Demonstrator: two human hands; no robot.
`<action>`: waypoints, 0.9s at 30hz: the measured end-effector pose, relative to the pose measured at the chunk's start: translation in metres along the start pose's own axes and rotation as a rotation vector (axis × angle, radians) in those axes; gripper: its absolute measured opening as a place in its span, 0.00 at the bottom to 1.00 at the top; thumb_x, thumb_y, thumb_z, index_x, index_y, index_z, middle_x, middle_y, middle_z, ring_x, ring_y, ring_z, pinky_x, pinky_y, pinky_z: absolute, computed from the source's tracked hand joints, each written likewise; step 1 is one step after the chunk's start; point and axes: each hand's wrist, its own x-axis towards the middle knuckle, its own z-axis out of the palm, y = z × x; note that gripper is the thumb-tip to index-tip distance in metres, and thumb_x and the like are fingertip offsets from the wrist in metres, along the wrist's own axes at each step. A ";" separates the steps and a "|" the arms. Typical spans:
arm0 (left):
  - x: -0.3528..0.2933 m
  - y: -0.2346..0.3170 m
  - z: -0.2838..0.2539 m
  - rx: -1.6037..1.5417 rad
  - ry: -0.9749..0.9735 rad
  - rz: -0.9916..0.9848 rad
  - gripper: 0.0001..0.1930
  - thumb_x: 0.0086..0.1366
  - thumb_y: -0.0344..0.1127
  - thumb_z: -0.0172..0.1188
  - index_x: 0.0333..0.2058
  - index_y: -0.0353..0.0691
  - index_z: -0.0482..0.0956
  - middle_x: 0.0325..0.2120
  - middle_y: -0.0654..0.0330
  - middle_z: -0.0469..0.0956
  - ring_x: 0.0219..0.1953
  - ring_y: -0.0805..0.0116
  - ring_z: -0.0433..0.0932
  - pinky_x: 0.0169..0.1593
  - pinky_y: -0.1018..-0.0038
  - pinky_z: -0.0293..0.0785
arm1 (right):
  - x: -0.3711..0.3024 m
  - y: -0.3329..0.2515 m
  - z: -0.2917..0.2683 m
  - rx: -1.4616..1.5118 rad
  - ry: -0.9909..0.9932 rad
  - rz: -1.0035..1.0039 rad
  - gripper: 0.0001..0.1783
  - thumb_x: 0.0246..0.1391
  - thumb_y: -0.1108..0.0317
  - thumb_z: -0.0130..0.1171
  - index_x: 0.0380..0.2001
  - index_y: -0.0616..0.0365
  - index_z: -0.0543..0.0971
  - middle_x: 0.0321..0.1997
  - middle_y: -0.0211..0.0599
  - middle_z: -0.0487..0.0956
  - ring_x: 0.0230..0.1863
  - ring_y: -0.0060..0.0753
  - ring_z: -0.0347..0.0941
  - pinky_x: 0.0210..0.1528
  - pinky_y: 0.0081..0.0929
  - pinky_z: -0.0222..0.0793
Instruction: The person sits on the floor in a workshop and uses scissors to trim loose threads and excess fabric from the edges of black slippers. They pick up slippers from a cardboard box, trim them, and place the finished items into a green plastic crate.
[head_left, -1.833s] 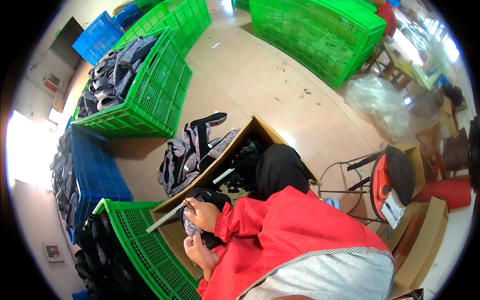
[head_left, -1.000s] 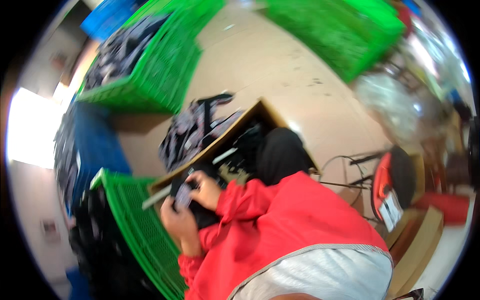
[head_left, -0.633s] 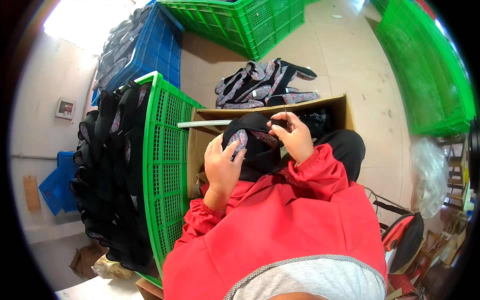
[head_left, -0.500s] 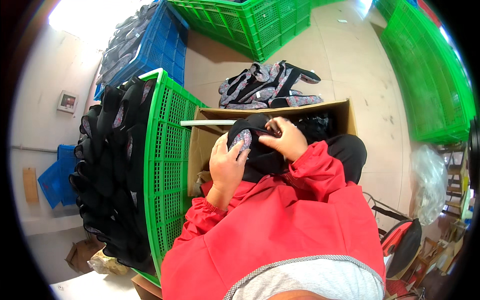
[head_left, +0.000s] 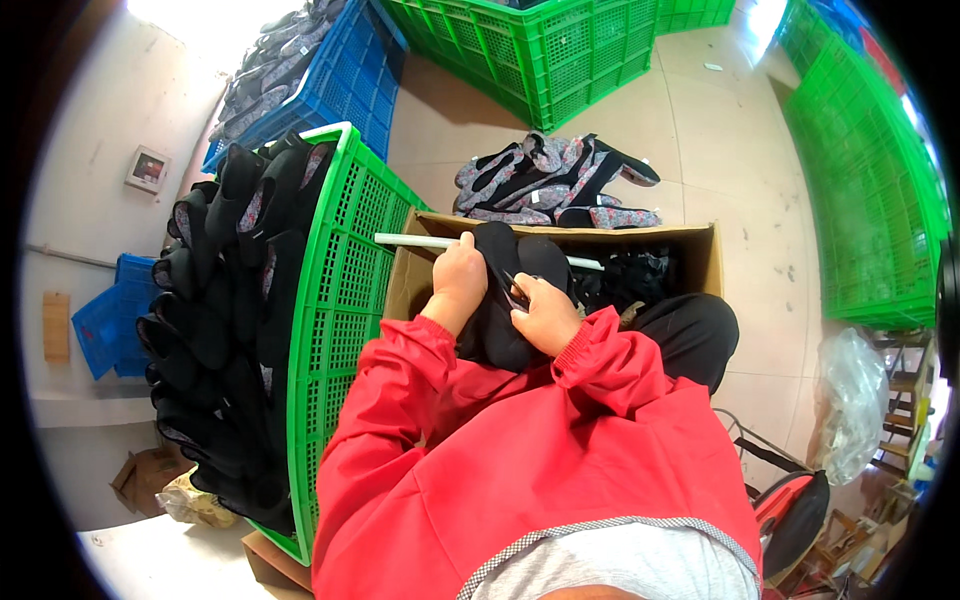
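Observation:
A pair of black cloth slippers (head_left: 497, 325) lies soles up over the open cardboard box, between my hands. My left hand (head_left: 459, 275) is closed on the left edge of the near slipper. In my right hand (head_left: 547, 316) is a small dark pointed tool (head_left: 517, 289) that looks like thread snips, its tip against the slipper's side. The fingers partly cover the tool. A white rod (head_left: 412, 241) lies across the box, passing behind the slippers.
The cardboard box (head_left: 712, 262) holds black scraps. Beyond it, patterned slippers (head_left: 550, 180) lie piled on the floor. A green crate (head_left: 335, 330) full of black slippers stands at my left, with a blue crate (head_left: 350, 85) behind. More green crates (head_left: 540, 65) stand ahead and at right.
The slipper has been turned, so its patterned lining no longer shows and its dark sole does. My left hand has moved up its edge; my right hand has come down and left with the tool.

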 end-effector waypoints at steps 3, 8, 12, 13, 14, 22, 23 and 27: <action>0.017 -0.001 -0.002 -0.078 -0.246 -0.066 0.10 0.59 0.28 0.54 0.38 0.32 0.79 0.38 0.48 0.78 0.46 0.56 0.79 0.46 0.66 0.78 | 0.003 0.000 0.000 -0.019 0.005 0.000 0.11 0.46 0.72 0.55 0.35 0.60 0.71 0.34 0.53 0.75 0.39 0.59 0.72 0.41 0.46 0.68; 0.003 -0.025 0.029 -0.226 0.089 0.163 0.11 0.56 0.28 0.54 0.37 0.32 0.80 0.34 0.50 0.79 0.42 0.54 0.80 0.52 0.66 0.74 | -0.003 -0.009 -0.002 0.020 -0.006 0.034 0.11 0.44 0.72 0.55 0.34 0.61 0.71 0.33 0.53 0.76 0.38 0.60 0.72 0.40 0.46 0.67; -0.022 -0.032 0.001 -0.117 0.106 0.366 0.09 0.55 0.28 0.55 0.32 0.36 0.84 0.38 0.50 0.81 0.43 0.53 0.80 0.52 0.65 0.74 | -0.019 0.017 -0.001 0.270 0.061 0.065 0.17 0.43 0.68 0.65 0.36 0.64 0.72 0.30 0.39 0.75 0.35 0.39 0.74 0.41 0.32 0.69; -0.028 -0.034 -0.015 -0.420 0.179 0.337 0.09 0.56 0.29 0.57 0.34 0.34 0.83 0.41 0.49 0.80 0.46 0.54 0.79 0.53 0.66 0.73 | -0.021 0.036 0.002 0.393 0.138 0.079 0.17 0.43 0.68 0.66 0.35 0.63 0.73 0.31 0.35 0.75 0.35 0.33 0.72 0.41 0.30 0.69; -0.034 -0.038 -0.029 -0.718 0.264 0.306 0.10 0.57 0.29 0.58 0.36 0.32 0.83 0.45 0.48 0.80 0.49 0.55 0.79 0.55 0.67 0.72 | -0.021 0.054 0.006 0.519 0.208 0.096 0.17 0.43 0.69 0.68 0.34 0.62 0.73 0.31 0.31 0.75 0.35 0.27 0.71 0.41 0.28 0.68; -0.090 -0.032 -0.062 -2.501 -0.115 -0.278 0.17 0.65 0.30 0.59 0.52 0.33 0.73 0.44 0.57 0.79 0.46 0.66 0.79 0.53 0.69 0.75 | -0.035 0.018 -0.039 0.512 -0.402 0.054 0.14 0.42 0.76 0.70 0.31 0.57 0.74 0.30 0.25 0.74 0.34 0.19 0.69 0.39 0.20 0.65; -0.092 -0.024 -0.067 -2.495 -0.036 -0.307 0.16 0.64 0.29 0.59 0.51 0.33 0.74 0.43 0.57 0.80 0.45 0.66 0.80 0.52 0.69 0.75 | -0.037 0.019 -0.040 0.491 -0.300 0.088 0.14 0.42 0.76 0.70 0.31 0.58 0.74 0.30 0.25 0.74 0.33 0.19 0.68 0.39 0.20 0.65; -0.102 0.010 -0.095 -2.472 0.357 -0.299 0.15 0.64 0.25 0.58 0.50 0.32 0.75 0.43 0.55 0.80 0.44 0.64 0.80 0.52 0.68 0.75 | -0.032 0.043 -0.039 0.133 -0.037 0.104 0.13 0.42 0.76 0.66 0.32 0.59 0.73 0.28 0.29 0.74 0.31 0.21 0.68 0.38 0.21 0.66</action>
